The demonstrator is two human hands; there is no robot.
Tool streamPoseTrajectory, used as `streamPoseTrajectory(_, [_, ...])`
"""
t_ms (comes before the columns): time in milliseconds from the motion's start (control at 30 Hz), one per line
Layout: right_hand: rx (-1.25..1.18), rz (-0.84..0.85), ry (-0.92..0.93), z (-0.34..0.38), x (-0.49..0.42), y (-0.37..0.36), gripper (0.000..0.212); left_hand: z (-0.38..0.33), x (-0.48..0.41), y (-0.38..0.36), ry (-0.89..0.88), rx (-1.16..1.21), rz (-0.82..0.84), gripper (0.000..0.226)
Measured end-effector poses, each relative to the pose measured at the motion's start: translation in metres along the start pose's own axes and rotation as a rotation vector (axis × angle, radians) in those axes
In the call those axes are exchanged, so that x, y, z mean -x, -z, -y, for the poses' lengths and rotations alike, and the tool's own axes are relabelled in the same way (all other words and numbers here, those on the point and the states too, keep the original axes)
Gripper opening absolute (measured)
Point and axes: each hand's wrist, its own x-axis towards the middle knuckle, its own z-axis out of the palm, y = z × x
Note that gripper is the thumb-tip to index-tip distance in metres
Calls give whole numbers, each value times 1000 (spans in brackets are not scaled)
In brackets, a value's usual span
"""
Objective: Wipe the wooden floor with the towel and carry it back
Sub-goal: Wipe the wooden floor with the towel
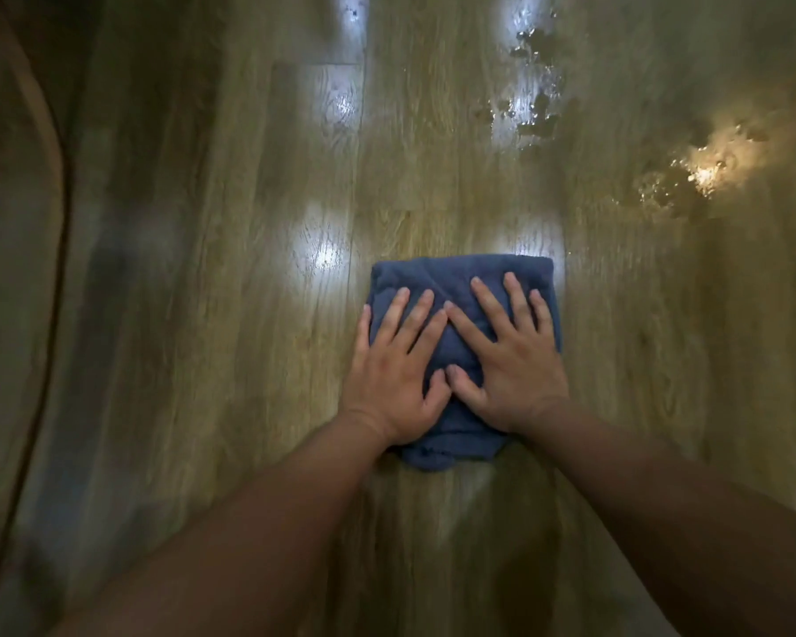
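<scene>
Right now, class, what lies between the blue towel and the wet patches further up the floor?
In the head view, only bare wooden floor separates the towel from the wet patches; nothing else lies there, only light reflections.

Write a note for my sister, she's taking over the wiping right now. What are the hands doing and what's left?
Left hand: flat, fingers spread, pressing on the blue towel.
Right hand: same, flat on the towel beside the left, thumbs almost touching.
Towel: folded, lying on the wooden floor straight ahead of you.
Done: can't tell for sure; the boards nearest you show no droplets.
Left: wet patches ahead and to the right, plus a shiny one farther right. Push the towel forward over them, then pick it up and carry it back.
</scene>
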Motion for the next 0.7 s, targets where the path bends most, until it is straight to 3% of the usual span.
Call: streamPoseTrajectory(700, [28, -30, -17, -61, -192, 22, 73, 82, -188, 36, -69, 5, -21, 73])
